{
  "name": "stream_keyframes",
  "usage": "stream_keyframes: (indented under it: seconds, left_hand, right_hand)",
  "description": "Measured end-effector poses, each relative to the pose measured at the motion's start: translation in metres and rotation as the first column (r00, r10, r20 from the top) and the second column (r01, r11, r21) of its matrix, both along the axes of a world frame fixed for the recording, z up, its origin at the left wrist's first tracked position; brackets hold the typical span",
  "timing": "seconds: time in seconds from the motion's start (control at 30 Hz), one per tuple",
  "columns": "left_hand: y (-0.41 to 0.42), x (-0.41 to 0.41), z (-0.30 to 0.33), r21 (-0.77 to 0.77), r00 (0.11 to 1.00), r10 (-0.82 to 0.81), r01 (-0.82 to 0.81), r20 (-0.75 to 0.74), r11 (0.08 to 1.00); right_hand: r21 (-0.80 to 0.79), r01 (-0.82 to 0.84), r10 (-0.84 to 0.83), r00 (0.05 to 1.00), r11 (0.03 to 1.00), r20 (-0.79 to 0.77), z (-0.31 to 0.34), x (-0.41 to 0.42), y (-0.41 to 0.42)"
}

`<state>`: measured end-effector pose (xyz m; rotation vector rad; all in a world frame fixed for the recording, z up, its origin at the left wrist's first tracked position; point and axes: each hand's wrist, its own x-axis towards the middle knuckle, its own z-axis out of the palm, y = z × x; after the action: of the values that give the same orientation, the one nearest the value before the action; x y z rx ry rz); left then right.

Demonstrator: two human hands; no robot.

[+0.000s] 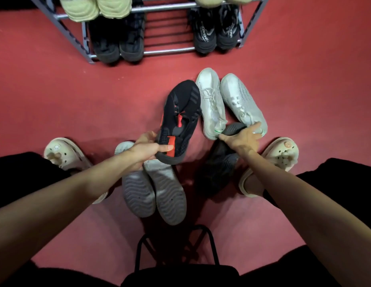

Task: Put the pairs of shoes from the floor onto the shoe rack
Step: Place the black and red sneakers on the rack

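left hand (pixel 144 151) clamps the knit heel of a black-and-red shoe (pixel 181 116) raised off the red floor (pixel 66 104); right hand (pixel 242 139) clutches its blurred dark mate (pixel 218 168), shape unclear, short of the metal-bar rack (pixel 168 50).

One head-worn wide-angle view, looking steeply down and forward: the shoe rack (pixel 159 30) runs along the top edge, red floor (pixel 56 100) fills the middle, both forearms reach in close from below.

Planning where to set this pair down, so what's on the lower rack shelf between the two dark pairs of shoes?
Nothing. In the head view only bare shelf bars show between the left dark pair of shoes and the right dark pair of shoes.
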<state>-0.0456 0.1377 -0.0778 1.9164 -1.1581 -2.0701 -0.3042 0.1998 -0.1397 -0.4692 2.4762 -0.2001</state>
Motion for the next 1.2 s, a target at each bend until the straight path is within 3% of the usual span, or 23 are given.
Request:
stream_keyframes:
  seconds: [0.2, 0.33, 0.53, 0.63, 0.73, 0.9, 0.97, 1.1, 1.2]
  left_hand:
    - [-0.008, 0.010, 0.021, -0.015, 0.999, 0.029, -0.029, -0.045, 0.999]
    - [-0.018, 0.019, 0.040, -0.034, 0.986, 0.149, -0.152, -0.077, 0.988]
    - [-0.040, 0.036, 0.059, -0.118, 0.922, 0.369, -0.381, -0.114, 0.917]
    - [-0.044, 0.043, 0.062, -0.122, 0.900, 0.415, -0.430, -0.132, 0.894]
    - [-0.044, 0.050, 0.057, -0.117, 0.890, 0.435, -0.450, -0.135, 0.885]
    - [-0.036, 0.057, 0.041, -0.066, 0.898, 0.430, -0.436, -0.098, 0.897]
    - [-0.034, 0.057, 0.038, -0.034, 0.896, 0.435, -0.440, -0.093, 0.898]
    - [-0.031, 0.056, 0.034, -0.004, 0.909, 0.407, -0.409, -0.087, 0.913]
    - [-0.032, 0.055, 0.032, 0.010, 0.906, 0.417, -0.418, -0.072, 0.909]
  right_hand:
    - [-0.054, -0.428, 0.431, 0.898, 0.902, 0.088, 0.059, 0.009, -0.023]
    - [-0.244, -0.410, 0.440, 0.894, 0.879, 0.080, 0.096, 0.022, -0.046]
    - [-0.565, -0.365, 0.390, 0.917, 0.740, -0.082, 0.127, 0.034, -0.069]
    - [-0.617, -0.479, 0.472, 0.861, 0.625, -0.190, 0.122, 0.043, -0.067]
    - [-0.543, -0.641, 0.616, 0.743, 0.542, -0.262, 0.097, 0.061, -0.049]
    - [-0.449, -0.601, 0.688, 0.724, 0.661, 0.044, 0.050, 0.087, -0.011]
    - [-0.337, -0.633, 0.695, 0.712, 0.697, 0.101, 0.036, 0.088, -0.003]
    - [-0.189, -0.501, 0.535, 0.807, 0.844, 0.249, 0.031, 0.090, -0.004]
    - [-0.259, -0.254, 0.347, 0.833, 0.932, 0.431, 0.033, 0.093, -0.015]
